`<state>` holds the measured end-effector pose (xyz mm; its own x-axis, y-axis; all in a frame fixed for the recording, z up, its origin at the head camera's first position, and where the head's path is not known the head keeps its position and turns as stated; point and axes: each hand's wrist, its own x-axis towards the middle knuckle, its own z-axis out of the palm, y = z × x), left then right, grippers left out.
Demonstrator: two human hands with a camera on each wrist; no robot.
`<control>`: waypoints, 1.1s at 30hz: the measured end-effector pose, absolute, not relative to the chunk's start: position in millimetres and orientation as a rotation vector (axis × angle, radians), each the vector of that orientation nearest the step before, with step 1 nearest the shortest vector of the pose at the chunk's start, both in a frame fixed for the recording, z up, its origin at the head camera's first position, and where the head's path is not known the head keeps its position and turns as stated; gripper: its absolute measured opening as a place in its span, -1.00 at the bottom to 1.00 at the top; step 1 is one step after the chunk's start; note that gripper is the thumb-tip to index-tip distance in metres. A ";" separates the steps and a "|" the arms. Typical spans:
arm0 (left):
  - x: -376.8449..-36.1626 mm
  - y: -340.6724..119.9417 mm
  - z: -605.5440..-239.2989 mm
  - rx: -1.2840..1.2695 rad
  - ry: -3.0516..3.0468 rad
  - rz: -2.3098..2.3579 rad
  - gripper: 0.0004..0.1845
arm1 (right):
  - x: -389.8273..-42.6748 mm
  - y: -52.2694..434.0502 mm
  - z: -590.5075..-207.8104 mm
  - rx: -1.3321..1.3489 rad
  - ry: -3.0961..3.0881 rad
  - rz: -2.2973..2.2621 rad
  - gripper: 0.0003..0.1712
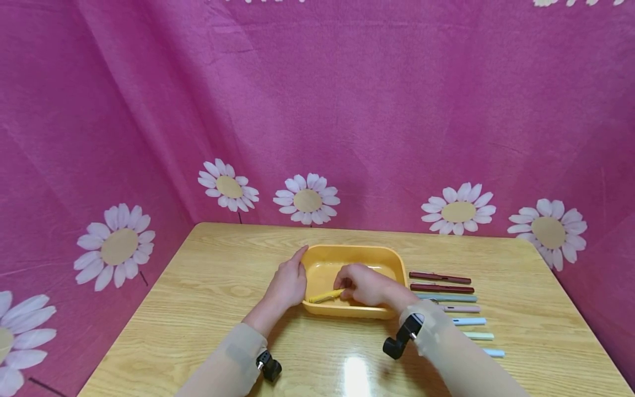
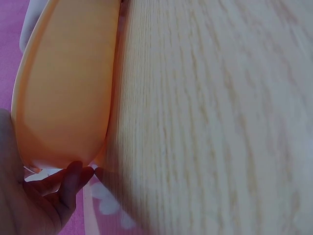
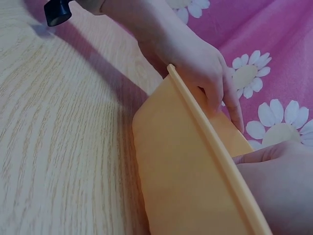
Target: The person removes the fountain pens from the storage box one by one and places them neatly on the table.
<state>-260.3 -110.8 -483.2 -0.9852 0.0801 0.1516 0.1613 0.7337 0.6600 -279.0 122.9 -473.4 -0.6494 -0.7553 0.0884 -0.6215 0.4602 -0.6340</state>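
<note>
clearly the landmark was the orange tray (image 1: 392,259) on the wooden counter (image 1: 198,309). the left hand (image 1: 288,284) lay against the left wall of the tray, its fingers nearly straight along the rim, pressing and not gripping. the right hand (image 1: 364,285) was inside the tray, near its front wall, and its fingers were curled around a yellow pen (image 1: 324,296), which pointed toward the left front corner of the tray with its tip low over the floor of the tray. to the right of the tray, a row of pens (image 1: 448,306) lay side by side on the counter, apart from the tray.

i judged two risks. the tray seemed light and the counter glossy, so a push from the right hand could slide it if the left hand pressed too weakly. also the sleeve of the right arm passed close over the row of pens and could roll them.
</note>
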 end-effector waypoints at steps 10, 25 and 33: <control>-258.1 -108.3 -484.2 -0.200 -2.828 -1.098 -0.47 | -277.2 132.1 -465.2 -1.164 2.560 -0.983 -0.85; -259.5 -104.9 -482.0 -0.174 -2.853 -1.103 -0.46 | -271.9 159.8 -437.0 -1.194 2.599 -1.116 -0.84; -259.2 -107.0 -479.8 -0.143 -2.865 -1.093 -0.46 | -265.2 180.1 -428.6 -1.182 2.626 -1.142 -0.84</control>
<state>-259.2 -107.0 -479.8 -0.9931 0.0612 0.0998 0.1122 0.7423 0.6606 -265.2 180.1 -428.6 -0.7080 -0.6627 0.2442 -0.6305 0.4372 -0.6413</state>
